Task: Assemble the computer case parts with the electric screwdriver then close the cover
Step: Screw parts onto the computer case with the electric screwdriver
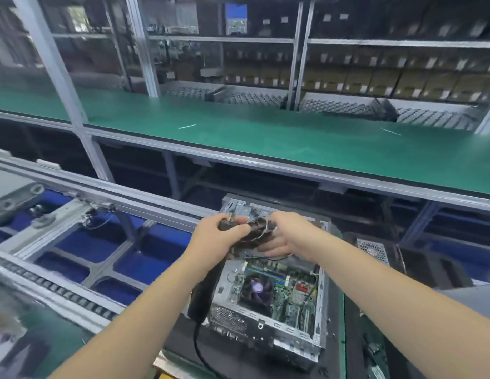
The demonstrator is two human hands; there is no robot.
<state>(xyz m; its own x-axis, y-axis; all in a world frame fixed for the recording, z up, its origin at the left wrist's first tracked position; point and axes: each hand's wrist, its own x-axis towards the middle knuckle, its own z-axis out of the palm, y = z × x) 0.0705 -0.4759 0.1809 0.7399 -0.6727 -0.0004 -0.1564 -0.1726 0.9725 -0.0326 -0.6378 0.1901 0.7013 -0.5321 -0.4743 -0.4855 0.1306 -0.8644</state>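
Head view, and both hands are up over the far end of the open case (268,294), centre-bottom of the frame. The left hand (216,236) has its grip curled tight round the black screwdriver (204,294), whose body hangs down past the wrist to a cord at the bottom edge, metal tip poking out near the thumb. The right hand (287,233) pinches a dark bundle of wires (258,228) at centre, lower fingers spread beneath it. The cover isn't on; I can't say where it lies.

My read: cables are being cleared before a screw goes in. To do it well, tuck that bundle clear of the fan (256,288) and off the case rim, so nothing gets nipped, then bring the driver square to the hole before pulling the trigger.

Textures now: the case is bare grey stamped steel, perforated on the near wall, sharp-edged by the look of it. The board (290,294) inside is green and crowded. Wires thin, limp, springy. Green matte mat on the table (265,138) across the upper frame, aluminium rails at left.
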